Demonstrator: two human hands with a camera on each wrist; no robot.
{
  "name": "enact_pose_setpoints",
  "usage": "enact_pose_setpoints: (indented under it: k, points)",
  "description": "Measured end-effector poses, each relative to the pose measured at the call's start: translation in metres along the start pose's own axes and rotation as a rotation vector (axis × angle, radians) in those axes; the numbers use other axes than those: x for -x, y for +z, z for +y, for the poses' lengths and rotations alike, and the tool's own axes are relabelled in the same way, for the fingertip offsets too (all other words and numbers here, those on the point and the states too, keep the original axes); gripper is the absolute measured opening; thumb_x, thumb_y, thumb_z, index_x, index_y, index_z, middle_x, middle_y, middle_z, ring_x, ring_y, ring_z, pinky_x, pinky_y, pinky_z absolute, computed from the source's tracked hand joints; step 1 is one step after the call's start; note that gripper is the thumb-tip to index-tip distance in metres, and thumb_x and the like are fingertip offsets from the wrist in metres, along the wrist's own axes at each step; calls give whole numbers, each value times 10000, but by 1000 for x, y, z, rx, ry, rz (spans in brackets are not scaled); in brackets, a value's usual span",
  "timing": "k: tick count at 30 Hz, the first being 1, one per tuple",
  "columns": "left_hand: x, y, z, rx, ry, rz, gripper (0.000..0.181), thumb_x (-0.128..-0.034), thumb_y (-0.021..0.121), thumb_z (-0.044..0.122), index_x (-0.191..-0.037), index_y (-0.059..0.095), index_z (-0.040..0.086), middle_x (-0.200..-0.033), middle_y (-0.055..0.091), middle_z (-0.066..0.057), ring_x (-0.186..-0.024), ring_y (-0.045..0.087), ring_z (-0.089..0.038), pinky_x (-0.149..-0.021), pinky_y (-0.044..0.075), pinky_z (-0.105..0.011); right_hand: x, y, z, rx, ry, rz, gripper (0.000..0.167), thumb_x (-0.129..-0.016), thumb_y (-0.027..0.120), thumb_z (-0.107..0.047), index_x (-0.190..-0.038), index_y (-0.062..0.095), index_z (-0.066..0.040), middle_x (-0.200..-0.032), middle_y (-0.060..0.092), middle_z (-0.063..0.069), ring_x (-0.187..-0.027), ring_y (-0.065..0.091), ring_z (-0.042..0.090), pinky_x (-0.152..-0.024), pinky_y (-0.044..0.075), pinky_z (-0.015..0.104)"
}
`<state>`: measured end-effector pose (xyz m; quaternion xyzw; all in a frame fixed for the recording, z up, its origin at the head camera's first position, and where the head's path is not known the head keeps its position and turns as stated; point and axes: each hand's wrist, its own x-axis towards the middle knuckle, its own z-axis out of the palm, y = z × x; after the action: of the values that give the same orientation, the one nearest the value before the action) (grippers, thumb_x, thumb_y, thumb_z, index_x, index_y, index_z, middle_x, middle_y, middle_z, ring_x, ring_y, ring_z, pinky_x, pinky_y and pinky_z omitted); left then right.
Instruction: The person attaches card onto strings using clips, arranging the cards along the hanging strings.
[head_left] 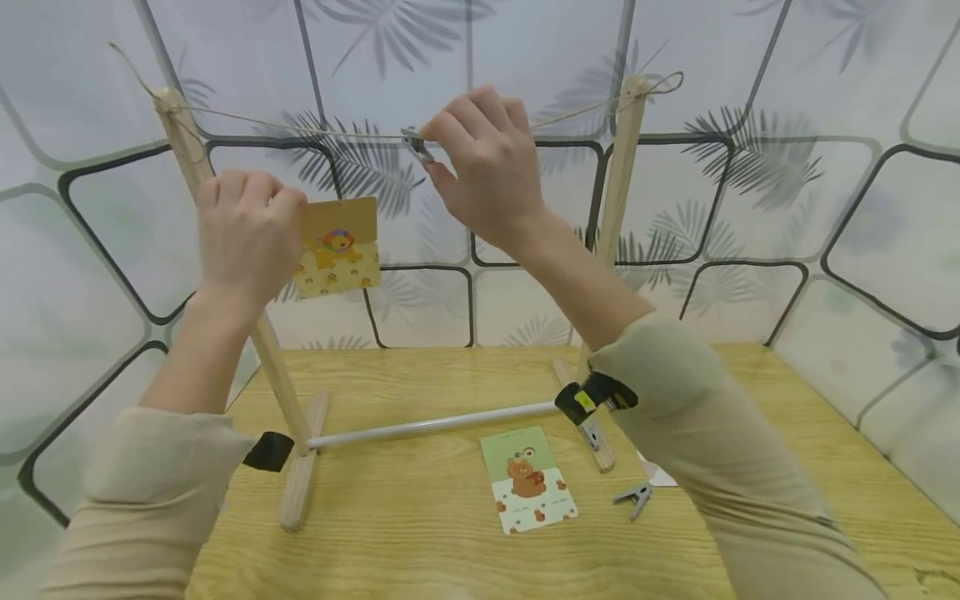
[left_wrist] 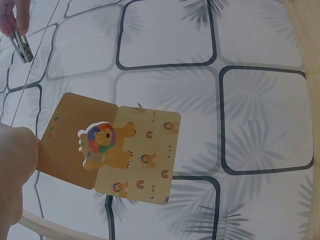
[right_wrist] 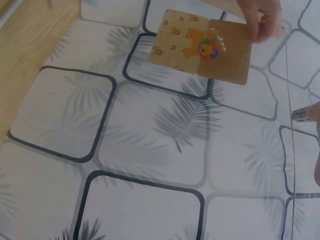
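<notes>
My left hand [head_left: 247, 233] pinches a yellow-brown lion card [head_left: 339, 250] at its upper left edge. The card hangs just below a thin string [head_left: 300, 127], apart from it. In the left wrist view the lion on the card [left_wrist: 137, 160] shows in full, with a brown upper half and a patterned lower half. My right hand [head_left: 491, 162] grips a small grey clip [head_left: 415, 143] between thumb and fingers, right at the string near its middle. In the right wrist view that clip [right_wrist: 301, 114] sits by the string; whether its jaws bite the string I cannot tell.
Wooden posts [head_left: 618, 179] on both sides hold up the string, joined low down by a white rod [head_left: 442, 423]. On the wooden table lie a green bear card [head_left: 528, 479], a loose grey clip [head_left: 636, 500] and a partly hidden pale card [head_left: 662, 475]. Another clip [head_left: 592, 435] is at the right foot.
</notes>
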<state>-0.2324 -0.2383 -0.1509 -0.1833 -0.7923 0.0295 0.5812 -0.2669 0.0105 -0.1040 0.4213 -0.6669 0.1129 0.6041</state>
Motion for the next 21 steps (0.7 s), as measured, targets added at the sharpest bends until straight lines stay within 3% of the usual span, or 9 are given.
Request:
enact_pose_setpoints:
  k: [4,9,14,21]
  points:
    - [-2,1,-1,-5,-7,0,207,-891,440,-4,-853,626,-85,-827,552,-232,-841,449,-408,-755,305,-509,-2,5,-2,40,-23,-9,122,-810,630,-71,-929,654,-54,-904,638,51,-965,511,251,-851,336,368]
    - [-4,0,-3,-19,-4,-18,219,-884,421,-16,-853,626,-88,-828,551,-232,-848,448,-414,-752,309,-510,-5,11,-1,102,-63,40,110,-784,590,-34,-874,648,-62,-853,630,45,-920,514,248,-825,338,370]
    - [-5,-1,-4,-17,-15,2,236,-858,398,-26,-822,625,-81,-805,556,-226,-833,458,-420,-739,316,-523,-9,13,0,124,-84,70,101,-782,591,-26,-856,646,-66,-840,632,43,-923,518,245,-826,342,365]
    - [-7,-1,-6,-7,-33,0,229,-849,403,-34,-826,624,-88,-800,543,-228,-837,452,-416,-759,313,-527,-14,15,-2,153,-49,-16,82,-802,597,-38,-859,646,-69,-856,633,43,-936,506,237,-854,328,362]
